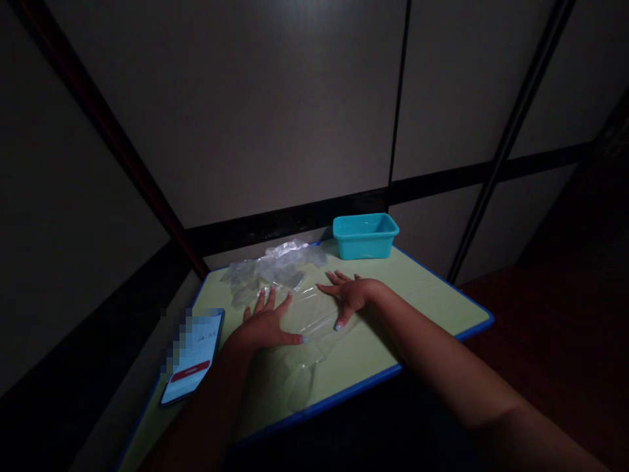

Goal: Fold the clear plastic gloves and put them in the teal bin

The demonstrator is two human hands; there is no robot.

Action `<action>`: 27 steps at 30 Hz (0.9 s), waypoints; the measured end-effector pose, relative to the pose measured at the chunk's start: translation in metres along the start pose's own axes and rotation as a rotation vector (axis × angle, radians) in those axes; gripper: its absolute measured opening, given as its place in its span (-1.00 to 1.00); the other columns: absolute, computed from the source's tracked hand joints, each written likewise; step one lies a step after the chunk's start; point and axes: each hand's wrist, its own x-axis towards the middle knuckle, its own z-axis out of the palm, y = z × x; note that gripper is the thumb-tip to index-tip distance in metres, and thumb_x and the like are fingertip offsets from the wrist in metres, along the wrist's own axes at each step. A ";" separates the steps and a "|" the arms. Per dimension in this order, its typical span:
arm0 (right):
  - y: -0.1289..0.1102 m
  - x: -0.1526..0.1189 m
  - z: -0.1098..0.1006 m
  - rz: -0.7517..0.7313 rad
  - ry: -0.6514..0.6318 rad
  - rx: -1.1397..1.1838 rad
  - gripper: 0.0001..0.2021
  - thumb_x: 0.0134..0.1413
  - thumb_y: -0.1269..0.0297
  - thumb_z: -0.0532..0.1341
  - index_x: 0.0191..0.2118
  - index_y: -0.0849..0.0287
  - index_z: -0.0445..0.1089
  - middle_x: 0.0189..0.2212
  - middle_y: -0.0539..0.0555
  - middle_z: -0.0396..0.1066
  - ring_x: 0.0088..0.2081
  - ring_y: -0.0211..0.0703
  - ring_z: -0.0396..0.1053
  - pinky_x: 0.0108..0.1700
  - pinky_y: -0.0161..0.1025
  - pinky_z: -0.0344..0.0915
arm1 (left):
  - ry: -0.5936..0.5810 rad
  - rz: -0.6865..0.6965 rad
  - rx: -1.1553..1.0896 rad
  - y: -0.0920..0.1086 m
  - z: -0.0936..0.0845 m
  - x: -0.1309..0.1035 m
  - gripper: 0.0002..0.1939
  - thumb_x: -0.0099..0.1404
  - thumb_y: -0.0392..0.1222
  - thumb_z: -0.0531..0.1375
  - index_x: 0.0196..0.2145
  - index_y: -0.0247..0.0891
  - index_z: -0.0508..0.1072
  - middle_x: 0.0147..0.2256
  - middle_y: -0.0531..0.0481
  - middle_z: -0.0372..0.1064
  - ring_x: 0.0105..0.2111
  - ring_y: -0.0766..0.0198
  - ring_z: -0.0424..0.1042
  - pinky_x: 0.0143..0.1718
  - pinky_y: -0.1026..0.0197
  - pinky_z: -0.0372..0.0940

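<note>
A clear plastic bag (309,321) lies spread on the small table (422,295), with faint creases running across it. My left hand (268,324) rests on its left side, fingers spread. On the right side, my right hand (348,295) presses down with its fingers apart and thumb pointing toward me. Just beyond my left fingertips sits a crumpled heap of clear plastic bags (280,262). Where the flat bag ends and the heap begins, I cannot tell.
A turquoise plastic basket (366,239) stands at the back right of the table. At the left edge lies a phone (196,357) with its screen lit. Blue edging (354,388) borders the table, and wardrobe-like panels (295,118) rise behind it.
</note>
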 end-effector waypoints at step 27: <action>0.010 -0.003 -0.004 0.156 0.092 0.036 0.19 -0.43 -0.27 0.28 0.29 -0.06 -0.39 0.29 0.18 -0.69 0.24 0.31 -0.69 0.05 0.46 -0.45 | -0.070 0.088 0.032 0.009 -0.004 -0.004 0.27 -0.21 0.40 0.22 0.28 -0.15 -0.33 0.25 -0.30 -0.70 0.20 -0.14 -0.70 0.09 -0.36 -0.31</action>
